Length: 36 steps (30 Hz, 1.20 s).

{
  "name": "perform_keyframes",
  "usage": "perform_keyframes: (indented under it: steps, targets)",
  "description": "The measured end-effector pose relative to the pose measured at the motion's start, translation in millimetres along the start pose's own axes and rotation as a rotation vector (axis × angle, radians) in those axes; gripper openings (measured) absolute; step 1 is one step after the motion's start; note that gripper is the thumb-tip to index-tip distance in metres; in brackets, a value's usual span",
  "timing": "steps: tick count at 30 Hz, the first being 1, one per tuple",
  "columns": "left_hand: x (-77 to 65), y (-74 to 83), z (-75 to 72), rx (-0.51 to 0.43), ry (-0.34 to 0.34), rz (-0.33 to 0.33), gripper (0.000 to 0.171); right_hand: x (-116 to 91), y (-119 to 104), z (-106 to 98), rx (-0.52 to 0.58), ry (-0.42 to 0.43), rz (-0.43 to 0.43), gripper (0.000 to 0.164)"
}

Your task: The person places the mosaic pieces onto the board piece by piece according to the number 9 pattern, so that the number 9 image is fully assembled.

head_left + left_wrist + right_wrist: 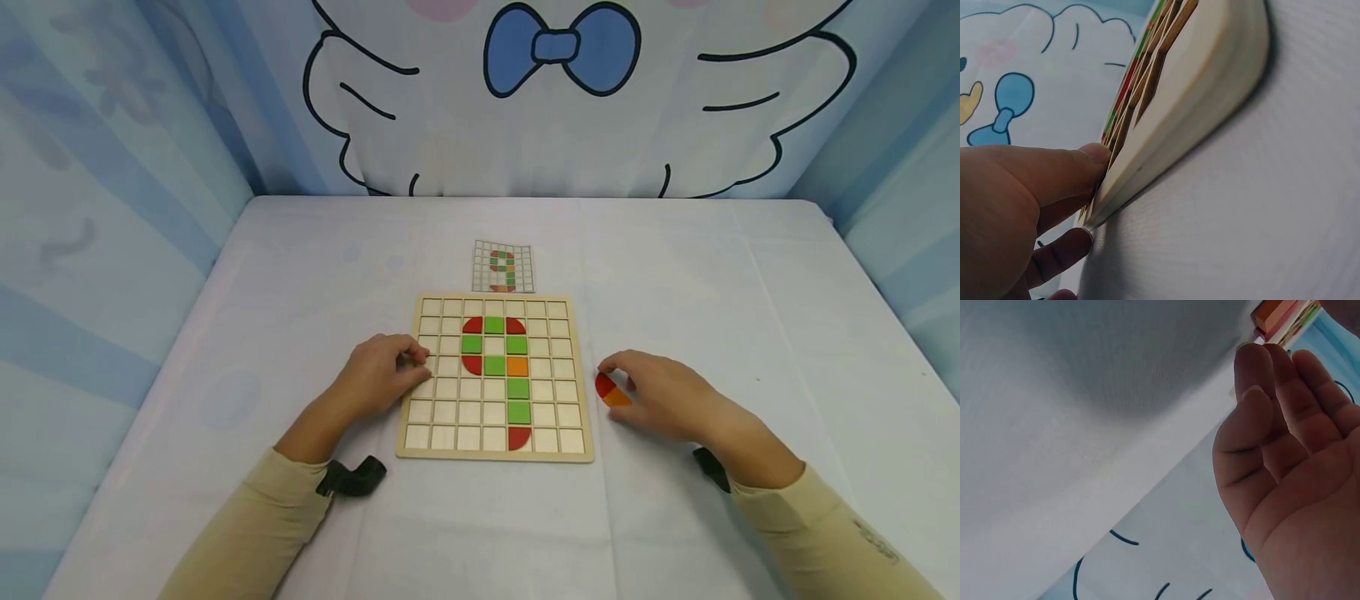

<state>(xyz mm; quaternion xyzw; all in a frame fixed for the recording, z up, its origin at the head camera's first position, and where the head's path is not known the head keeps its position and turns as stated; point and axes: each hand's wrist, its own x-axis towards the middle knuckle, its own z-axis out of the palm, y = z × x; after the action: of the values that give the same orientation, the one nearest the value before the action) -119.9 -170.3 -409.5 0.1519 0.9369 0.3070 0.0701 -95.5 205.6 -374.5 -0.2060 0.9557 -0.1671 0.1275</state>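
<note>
A light wooden grid board [551, 414] lies on the table. On it are several green squares [518, 412], several red quarter-round pieces [519, 437] and one orange square [517, 367]. My left hand [381, 367] pinches the board's left edge; the left wrist view shows the thumb [1079, 165] on the upper side of that edge. Just off the board's right side, my right hand [663, 394] holds a red piece [603, 384] and an orange piece [617, 397] side by side between thumb and fingers. In the right wrist view the fingers partly hide these pieces.
A small card [482, 267] with a grid and a coloured pattern lies against the board's far edge. White cloth covers the table [697, 275]. Printed curtains [450, 150] hang behind and at both sides. Black straps [356, 477] sit at the wrists.
</note>
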Motion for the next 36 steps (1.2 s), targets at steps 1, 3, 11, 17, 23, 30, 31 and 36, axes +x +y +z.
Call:
perform_keyframes:
  steps: [1,3,11,17,23,30,31,36]
  targets:
    - [-0.1,0.0,-0.1,0.000,0.001,0.001,0.013,-0.8,0.2,-0.7,-0.003,-0.006,-0.002,0.039]
    - [-0.3,-0.1,-0.3,-0.001,0.003,0.005,0.012,-2.3,0.7,-1.7,-0.002,-0.011,-0.009,0.037]
    - [-0.6,-0.3,-0.6,-0.003,0.002,0.009,0.012,-2.8,2.3,-0.7,0.025,0.012,-0.055,0.029]
    - [-0.1,-0.3,0.6,0.004,0.006,0.004,0.013,-1.4,3.3,1.3,0.024,0.031,-0.078,0.026]
    - [0.1,0.0,1.3,0.006,0.009,0.000,0.013,-0.5,3.4,3.0,0.020,0.048,-0.085,0.025]
    - [0.3,0.0,1.6,0.008,0.010,0.000,0.013,-1.3,3.0,0.9,0.017,0.031,-0.075,0.029]
    - [0.3,0.0,1.5,0.009,0.010,0.000,0.013,-1.4,3.0,0.7,0.014,0.031,-0.074,0.029]
    - [0.3,0.4,0.8,0.009,0.006,-0.001,0.012,-0.8,3.1,1.4,0.000,0.045,-0.077,0.026]
